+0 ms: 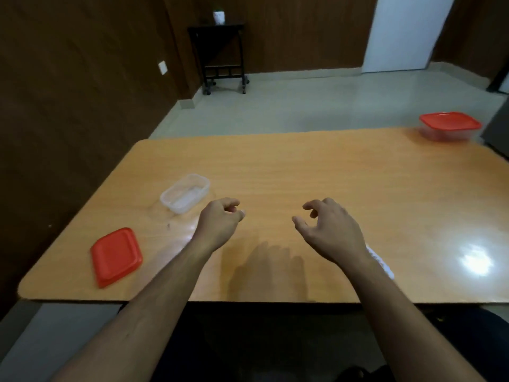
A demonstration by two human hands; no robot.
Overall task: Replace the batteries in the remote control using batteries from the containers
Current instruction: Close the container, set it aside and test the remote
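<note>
Your left hand [220, 220] hovers above the wooden surface [316, 175] with its grip curled loosely together, fingertips near the thumb, and whether it pinches anything small cannot be told; your right hand [327, 228] hangs beside it, grip apart and empty, fingers hooked like a claw. Both forearms reach forward from the near edge, wrists level, palms down, the hands well apart from each other over bare wood. Just beyond your left hand sits an open clear container [185, 193], which appears empty, and its red lid [115, 256] lies flat nearer the left edge. A second container [450, 126], red lid in place, stands at the far right corner, well out of reach of either hand. A pale, narrow object [381, 261] peeks out beside your right forearm; it may be the remote control, though too little shows to be sure. By this reading you are between steps, with fresh batteries not yet in sight, and the next move calls for reaching to the closed container and prying off its lid.
</note>
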